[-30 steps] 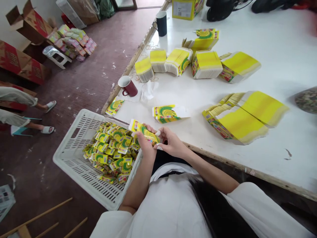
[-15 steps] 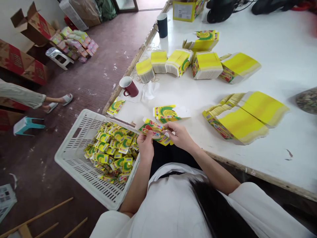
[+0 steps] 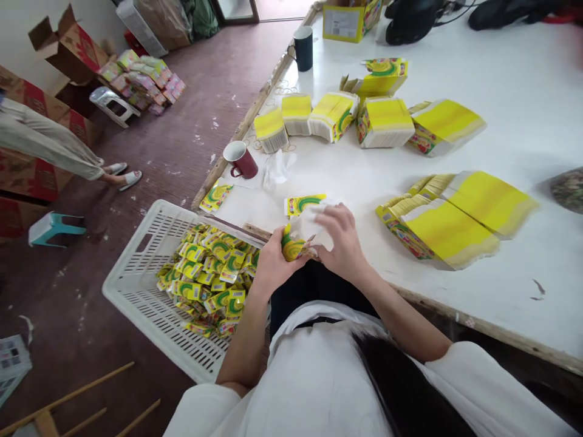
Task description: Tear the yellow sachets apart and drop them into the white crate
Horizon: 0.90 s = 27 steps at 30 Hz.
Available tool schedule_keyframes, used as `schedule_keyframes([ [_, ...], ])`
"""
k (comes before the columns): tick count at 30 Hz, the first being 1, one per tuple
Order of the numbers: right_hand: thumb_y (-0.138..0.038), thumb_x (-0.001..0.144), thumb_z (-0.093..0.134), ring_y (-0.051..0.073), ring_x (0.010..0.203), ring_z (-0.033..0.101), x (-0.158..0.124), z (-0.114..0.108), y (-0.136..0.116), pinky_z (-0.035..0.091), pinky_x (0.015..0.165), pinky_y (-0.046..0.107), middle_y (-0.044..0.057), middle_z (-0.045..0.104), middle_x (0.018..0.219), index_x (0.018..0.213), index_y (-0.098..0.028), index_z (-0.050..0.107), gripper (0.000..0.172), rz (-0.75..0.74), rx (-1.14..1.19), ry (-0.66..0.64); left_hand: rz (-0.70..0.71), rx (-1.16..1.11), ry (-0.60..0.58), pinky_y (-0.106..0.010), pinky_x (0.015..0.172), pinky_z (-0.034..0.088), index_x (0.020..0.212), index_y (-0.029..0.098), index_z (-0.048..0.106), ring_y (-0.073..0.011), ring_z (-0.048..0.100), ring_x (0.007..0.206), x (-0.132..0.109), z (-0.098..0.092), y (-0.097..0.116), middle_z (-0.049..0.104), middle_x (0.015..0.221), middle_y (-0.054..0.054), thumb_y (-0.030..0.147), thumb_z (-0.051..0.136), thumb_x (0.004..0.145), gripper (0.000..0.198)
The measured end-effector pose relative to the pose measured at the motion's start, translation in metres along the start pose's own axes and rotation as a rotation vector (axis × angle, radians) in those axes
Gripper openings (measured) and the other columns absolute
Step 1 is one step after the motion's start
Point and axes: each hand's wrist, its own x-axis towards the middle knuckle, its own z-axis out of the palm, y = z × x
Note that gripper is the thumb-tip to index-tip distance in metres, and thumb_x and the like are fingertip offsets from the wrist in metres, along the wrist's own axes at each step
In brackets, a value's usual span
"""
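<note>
My left hand (image 3: 273,262) is closed around a small yellow and green printed carton (image 3: 292,244) over my lap, at the table edge. Its end facing my right hand shows white inner flaps. My right hand (image 3: 342,246) is at that end, thumb near the carton and fingers curved over the white part. Motion smears those fingers, so their grip is unclear. Just beyond, another flattened carton (image 3: 304,203) lies on the table, partly hidden by my right hand. To my left, a white plastic basket (image 3: 130,267) holds many small filled-looking cartons (image 3: 212,267).
Stacks of flat yellow cartons (image 3: 460,218) lie on the white table (image 3: 510,303). A maroon mug (image 3: 243,162), a dark mug (image 3: 303,50) and one loose carton (image 3: 215,196) sit near its left edge. A person's legs (image 3: 68,142) and a teal stool (image 3: 55,229) are at left.
The carton has turned from lying flat between both hands to being cupped in my left hand with white flaps showing. My right hand has risen and spread its fingers. The person at left has moved.
</note>
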Motion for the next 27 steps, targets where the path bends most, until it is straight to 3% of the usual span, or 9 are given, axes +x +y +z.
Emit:
schedule_keyframes([
  [2, -0.051, 0.086, 0.069, 0.034, 0.135, 0.047, -0.002, 0.004, 0.003, 0.035, 0.117, 0.056, 0.015, 0.055, 0.139, 0.138, -0.024, 0.049, 0.062, 0.173, 0.183, 0.095, -0.001, 0.043, 0.090, -0.039, 0.081, 0.056, 0.123, 0.023, 0.054, -0.0292, 0.070, 0.095, -0.001, 0.010, -0.001, 0.071, 0.103, -0.007, 0.043, 0.084, 0.069, 0.065],
  [3, -0.057, 0.085, 0.068, 0.034, 0.133, 0.050, -0.002, 0.006, 0.005, 0.042, 0.112, 0.053, 0.016, 0.055, 0.139, 0.140, -0.023, 0.046, 0.068, 0.264, 0.319, 0.060, 0.014, 0.059, 0.122, -0.039, 0.081, 0.056, 0.125, 0.023, 0.052, -0.0301, 0.070, 0.097, -0.002, 0.015, -0.002, 0.071, 0.105, -0.008, 0.041, 0.084, 0.068, 0.068],
  [7, -0.061, 0.085, 0.066, 0.029, 0.110, 0.066, -0.003, 0.015, 0.006, 0.057, 0.093, 0.044, 0.010, 0.070, 0.114, 0.123, -0.023, 0.061, 0.054, 0.541, 0.791, -0.241, 0.137, 0.074, 0.107, -0.039, 0.086, 0.055, 0.133, 0.025, 0.043, -0.0307, 0.069, 0.107, -0.008, 0.027, -0.002, 0.067, 0.118, -0.011, 0.034, 0.080, 0.073, 0.070],
  [9, -0.059, 0.082, 0.071, 0.028, 0.109, 0.067, -0.003, 0.018, 0.006, 0.056, 0.095, 0.044, 0.008, 0.071, 0.113, 0.119, -0.023, 0.065, 0.051, 0.569, 0.861, -0.268, 0.220, 0.054, 0.059, -0.038, 0.089, 0.055, 0.132, 0.026, 0.042, -0.0296, 0.068, 0.113, -0.010, 0.030, -0.002, 0.065, 0.123, -0.011, 0.029, 0.078, 0.075, 0.067],
  [13, -0.061, 0.081, 0.072, 0.028, 0.116, 0.065, -0.005, 0.017, 0.007, 0.054, 0.099, 0.044, 0.009, 0.070, 0.121, 0.126, -0.025, 0.062, 0.058, 0.517, 0.816, -0.254, 0.211, 0.058, 0.082, -0.034, 0.081, 0.055, 0.123, 0.028, 0.044, -0.0271, 0.070, 0.101, -0.011, 0.028, -0.003, 0.067, 0.112, -0.007, 0.026, 0.077, 0.072, 0.061],
  [17, -0.048, 0.091, 0.062, 0.030, 0.118, 0.065, -0.010, 0.012, 0.006, 0.052, 0.102, 0.047, 0.010, 0.070, 0.127, 0.126, -0.023, 0.065, 0.043, 0.329, 0.613, -0.338, 0.090, 0.018, 0.048, -0.035, 0.072, 0.053, 0.123, 0.028, 0.042, -0.0259, 0.070, 0.085, -0.009, 0.031, -0.004, 0.067, 0.097, -0.003, 0.023, 0.075, 0.068, 0.064],
  [20, -0.026, 0.092, 0.055, 0.029, 0.134, 0.056, -0.013, 0.013, 0.006, 0.044, 0.114, 0.048, 0.009, 0.062, 0.143, 0.137, -0.026, 0.060, 0.045, 0.205, 0.376, -0.309, 0.059, -0.105, 0.134, -0.040, 0.081, 0.055, 0.130, 0.025, 0.039, -0.0291, 0.069, 0.098, -0.008, 0.038, -0.005, 0.065, 0.111, -0.010, 0.019, 0.076, 0.065, 0.076],
  [23, -0.019, 0.094, 0.047, 0.027, 0.138, 0.053, -0.012, 0.016, 0.011, 0.040, 0.118, 0.049, 0.009, 0.060, 0.145, 0.144, -0.026, 0.055, 0.051, 0.179, 0.265, -0.198, 0.069, -0.078, 0.264, -0.046, 0.096, 0.051, 0.132, 0.023, 0.043, -0.0315, 0.064, 0.114, -0.009, 0.041, -0.009, 0.062, 0.124, -0.015, 0.014, 0.076, 0.062, 0.078],
  [27, -0.022, 0.096, 0.050, 0.031, 0.145, 0.045, -0.012, 0.018, 0.017, 0.043, 0.116, 0.051, 0.017, 0.050, 0.153, 0.153, -0.020, 0.043, 0.057, 0.094, 0.182, -0.223, 0.077, 0.081, 0.214, -0.049, 0.098, 0.052, 0.122, 0.022, 0.056, -0.0325, 0.067, 0.109, -0.011, 0.029, -0.017, 0.069, 0.113, -0.012, 0.021, 0.077, 0.067, 0.059],
])
